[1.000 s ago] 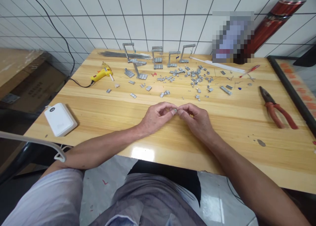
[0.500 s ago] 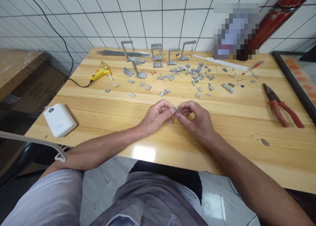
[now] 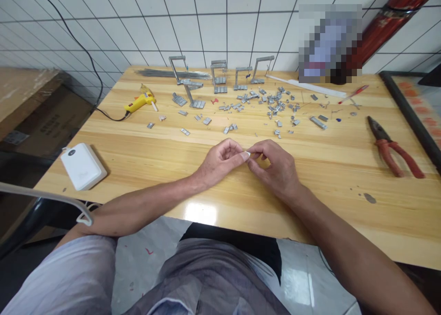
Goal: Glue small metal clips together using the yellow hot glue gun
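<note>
Near the middle of the wooden table (image 3: 165,159), my two hands meet just above the surface. Thumb and fingers of my left hand (image 3: 223,158) pinch a small silvery metal piece (image 3: 248,154), mostly covered by the fingertips. My right hand (image 3: 274,164) is closed too, its thumb and index fingertip on the other side of the same piece. Beyond the hands lie many loose grey metal bits (image 3: 275,101), some joined in short strips. Several upright grey frames made of such strips, one of them a bent stand (image 3: 196,103), are behind them.
To the left are a yellow hot glue gun (image 3: 139,101) with a black cord and a white power bank (image 3: 83,166). Red-handled pliers (image 3: 387,147) lie to the right. Thin metal wires (image 3: 168,73) rest by the tiled wall, and a red cylinder (image 3: 386,30) leans at the back right.
The small piece has turned between my fingertips and now catches the light. My left thumb has slid slightly right; my right fingers have shifted a little. Everything else on the table is unmoved.
</note>
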Demonstrator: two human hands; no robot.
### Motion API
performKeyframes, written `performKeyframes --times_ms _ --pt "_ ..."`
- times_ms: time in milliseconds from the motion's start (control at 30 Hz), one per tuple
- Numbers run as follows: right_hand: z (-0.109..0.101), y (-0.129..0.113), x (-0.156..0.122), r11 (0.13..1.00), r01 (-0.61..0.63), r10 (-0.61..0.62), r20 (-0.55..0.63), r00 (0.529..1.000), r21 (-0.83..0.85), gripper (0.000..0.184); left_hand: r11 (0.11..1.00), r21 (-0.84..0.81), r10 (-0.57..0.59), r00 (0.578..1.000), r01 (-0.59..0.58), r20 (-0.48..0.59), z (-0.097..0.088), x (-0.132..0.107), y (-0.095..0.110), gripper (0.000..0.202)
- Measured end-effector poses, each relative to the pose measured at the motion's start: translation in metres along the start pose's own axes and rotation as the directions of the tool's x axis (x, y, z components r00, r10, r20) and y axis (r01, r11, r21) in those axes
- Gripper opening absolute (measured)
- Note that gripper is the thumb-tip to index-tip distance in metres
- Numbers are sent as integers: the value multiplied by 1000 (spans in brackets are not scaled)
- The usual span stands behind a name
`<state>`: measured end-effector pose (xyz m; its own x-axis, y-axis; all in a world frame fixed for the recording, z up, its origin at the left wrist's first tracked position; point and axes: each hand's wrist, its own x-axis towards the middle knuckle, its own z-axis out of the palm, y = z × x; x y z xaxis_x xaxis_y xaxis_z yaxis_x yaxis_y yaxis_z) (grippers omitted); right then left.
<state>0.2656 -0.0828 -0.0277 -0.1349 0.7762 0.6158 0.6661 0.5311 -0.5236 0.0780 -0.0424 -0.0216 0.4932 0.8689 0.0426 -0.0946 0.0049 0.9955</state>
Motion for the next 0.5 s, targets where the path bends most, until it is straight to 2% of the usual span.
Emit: performKeyframes --times_ms 200,333,500 --pt "2 -1 -1 997 53 -52 11 999 -47 15 999 51 5 1000 -4 -27 0 2 0 31" --pt "0 -1 -1 997 47 -47 2 999 -57 13 996 84 -34 998 38 -45 -1 1 1 28" --pt "-2 1 1 999 37 -38 -25 999 -26 14 996 17 -85 996 86 -33 -2 1 1 32"
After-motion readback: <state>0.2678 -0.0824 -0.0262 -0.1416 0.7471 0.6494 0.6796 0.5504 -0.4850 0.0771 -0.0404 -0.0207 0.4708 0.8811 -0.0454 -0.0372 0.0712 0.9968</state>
